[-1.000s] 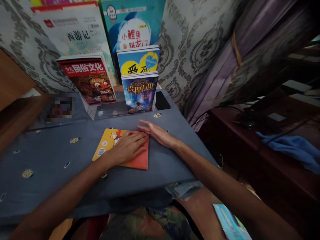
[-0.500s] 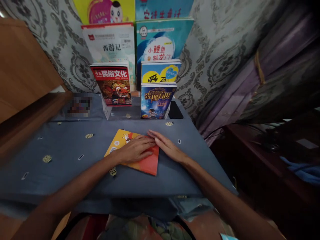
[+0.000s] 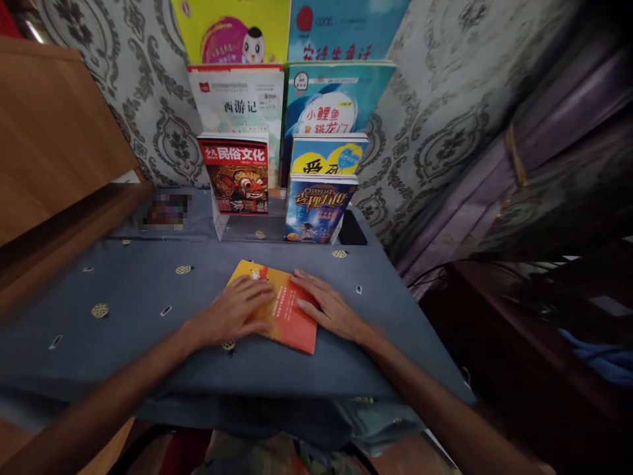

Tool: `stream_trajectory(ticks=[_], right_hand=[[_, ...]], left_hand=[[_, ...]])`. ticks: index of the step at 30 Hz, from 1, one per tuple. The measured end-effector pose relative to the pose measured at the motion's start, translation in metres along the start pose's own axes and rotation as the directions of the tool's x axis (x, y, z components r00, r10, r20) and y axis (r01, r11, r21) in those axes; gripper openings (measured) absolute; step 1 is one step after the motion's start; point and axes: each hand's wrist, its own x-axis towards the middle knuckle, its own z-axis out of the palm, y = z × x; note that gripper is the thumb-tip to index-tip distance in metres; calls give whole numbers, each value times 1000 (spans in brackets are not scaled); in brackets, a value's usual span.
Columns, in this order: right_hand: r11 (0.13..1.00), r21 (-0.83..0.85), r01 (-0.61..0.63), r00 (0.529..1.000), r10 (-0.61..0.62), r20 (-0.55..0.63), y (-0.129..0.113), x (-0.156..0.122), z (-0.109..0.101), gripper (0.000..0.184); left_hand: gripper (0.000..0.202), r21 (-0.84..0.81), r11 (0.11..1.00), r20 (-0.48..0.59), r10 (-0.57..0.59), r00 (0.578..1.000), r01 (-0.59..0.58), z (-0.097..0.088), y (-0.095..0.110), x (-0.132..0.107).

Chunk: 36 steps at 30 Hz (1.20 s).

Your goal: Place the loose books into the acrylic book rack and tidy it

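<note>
A thin orange-and-yellow book (image 3: 291, 313) lies flat and slightly turned on the blue tablecloth (image 3: 148, 356), with small white print on its cover. My left hand (image 3: 242, 307), a little blurred, is over the book's yellow left part, fingers outstretched; whether it touches the cover I cannot tell. On the right edge of the book rests my right hand (image 3: 329, 305), its fingers spread and lying flat. Neither hand grips anything. Part of the cover is hidden under the hands.
Behind the book, a clear tiered stand (image 3: 247, 229) carries several upright books, among them a red-covered one (image 3: 237, 175) and a dark blue one (image 3: 319, 208). A black phone-like slab (image 3: 353, 228) lies right of it. A purple curtain (image 3: 465, 191) hangs at right.
My left hand has slid left across the book, away from my right hand, uncovering the printed middle. My right hand has spread onto the book's right edge. The view has shifted slightly.
</note>
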Motion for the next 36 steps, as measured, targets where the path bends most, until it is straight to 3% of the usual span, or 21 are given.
stream_trajectory(ticks=[3, 7, 10, 15, 18, 22, 26, 31, 36], right_hand=[[1000, -25, 4, 1000, -4, 6, -2, -1, 1, 57], [999, -50, -13, 1000, 13, 16, -9, -5, 1, 57], [999, -41, -12, 1000, 13, 15, -14, -8, 1, 58], [998, 33, -59, 998, 59, 11, -17, -3, -3, 61], [980, 174, -92, 996, 93, 3, -18, 4, -13, 65], [908, 394, -143, 989, 150, 14, -15, 11, -20, 68], [795, 579, -181, 978, 205, 25, -3, 18, -10, 59], [683, 707, -182, 938, 336, -83, 6, 34, 5, 45], [538, 841, -54, 914, 366, -176, -5, 56, 11, 41]], left_hand=[[77, 41, 999, 56, 32, 998, -34, 3, 14, -16], [68, 124, 991, 34, 51, 998, -55, 9, 12, -21], [63, 216, 968, 0, 130, 992, -126, 10, 9, -20], [40, 322, 930, -36, 200, 979, -178, 4, 11, -19], [35, 281, 956, -99, 110, 989, -78, -3, 7, -11], [38, 82, 990, -216, -91, 972, 111, -16, -4, 5], [37, -116, 963, -186, -260, 947, 242, -26, -13, 20], [37, -316, 889, -216, -408, 887, 332, -34, -22, 27], [47, -459, 825, -337, -505, 795, 329, -44, -32, 25]])
